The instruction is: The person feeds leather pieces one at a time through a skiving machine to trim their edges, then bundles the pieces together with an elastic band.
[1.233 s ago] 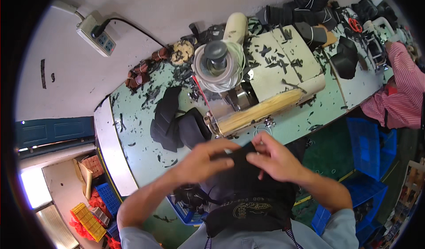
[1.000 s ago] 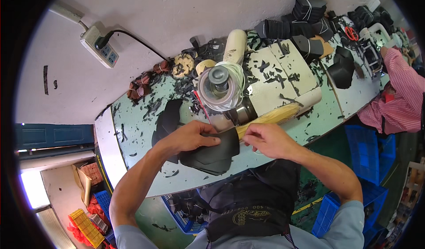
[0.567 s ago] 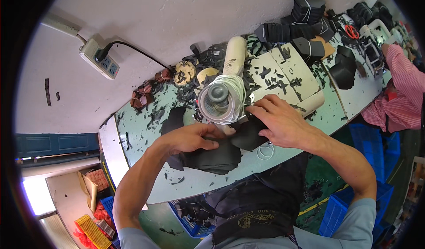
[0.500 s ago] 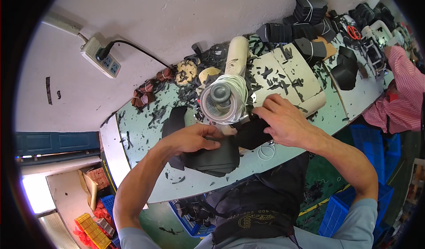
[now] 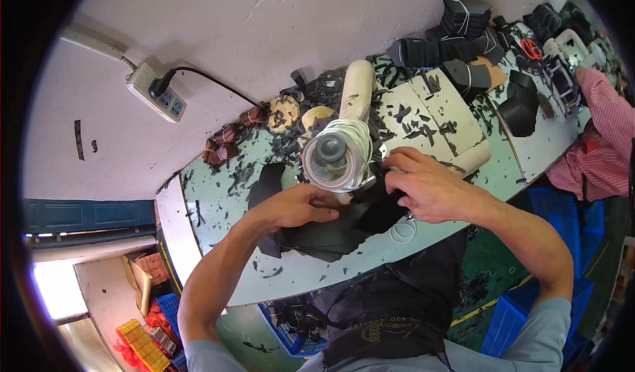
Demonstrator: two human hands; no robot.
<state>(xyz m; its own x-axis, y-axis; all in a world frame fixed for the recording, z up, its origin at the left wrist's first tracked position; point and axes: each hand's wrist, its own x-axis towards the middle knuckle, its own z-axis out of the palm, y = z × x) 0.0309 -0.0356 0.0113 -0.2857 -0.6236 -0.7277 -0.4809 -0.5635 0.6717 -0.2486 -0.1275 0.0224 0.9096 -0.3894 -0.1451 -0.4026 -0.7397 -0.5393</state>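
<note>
A cream machine stands on the bench, its round head carrying a coil of white cord and a grey knob. Just below that head, my left hand is bent over a stack of black sheet pieces, thumb on top; the machine partly covers its fingertips. My right hand pinches the edge of a dark sheet piece at the right side of the head. Where this piece meets the machine is hidden. Another black piece lies left of my left hand.
Black scraps litter the bench and machine bed. Tied black bundles stand at the back right, near red scissors. A power strip hangs on the wall. A co-worker's checked sleeve is at right. Blue crates stand below.
The whole view has shifted slightly. My right hand still pinches the dark piece, which now stands more raised and angled beside the machine head. My left hand stays over the stack.
</note>
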